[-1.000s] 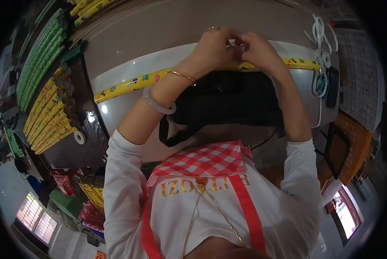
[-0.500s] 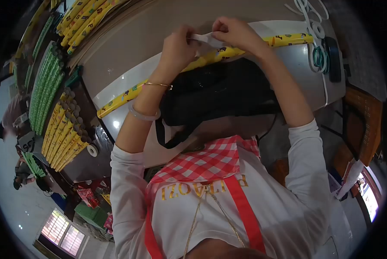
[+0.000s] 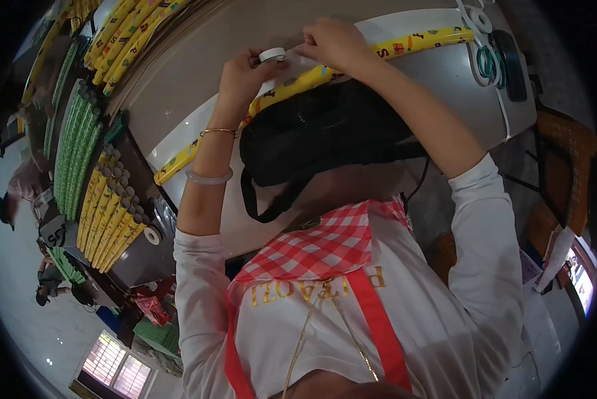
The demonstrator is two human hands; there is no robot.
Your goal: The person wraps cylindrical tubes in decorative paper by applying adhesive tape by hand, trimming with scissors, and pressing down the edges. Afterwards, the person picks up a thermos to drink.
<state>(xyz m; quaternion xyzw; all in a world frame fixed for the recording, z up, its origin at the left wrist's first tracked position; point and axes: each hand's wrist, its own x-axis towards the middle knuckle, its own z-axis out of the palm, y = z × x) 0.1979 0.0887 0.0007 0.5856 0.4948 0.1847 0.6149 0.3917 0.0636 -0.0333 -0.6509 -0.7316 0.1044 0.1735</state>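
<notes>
The left hand (image 3: 240, 78) is closed round a white tape roll (image 3: 272, 53), thumb and fingers pinching it at the edge so that its rim shows above the grip. The right hand (image 3: 338, 45) is just beside it, fingers curled and drawn together, the fingertips pointing towards the roll — whether they pinch an end of tape, I cannot tell.

Both hands are over the far side of the table (image 3: 225, 30), beyond a long yellow patterned tube (image 3: 298, 85) that runs slantwise under the forearms. On the near side of that tube lies a black bag (image 3: 318, 130), its strap looping down towards the person's checked apron (image 3: 311, 243). Off to the left are a row of yellow tubes (image 3: 109, 216) and a stack of green tubes (image 3: 77, 153), with a second white roll (image 3: 152, 235) just beside the yellow ones.
</notes>
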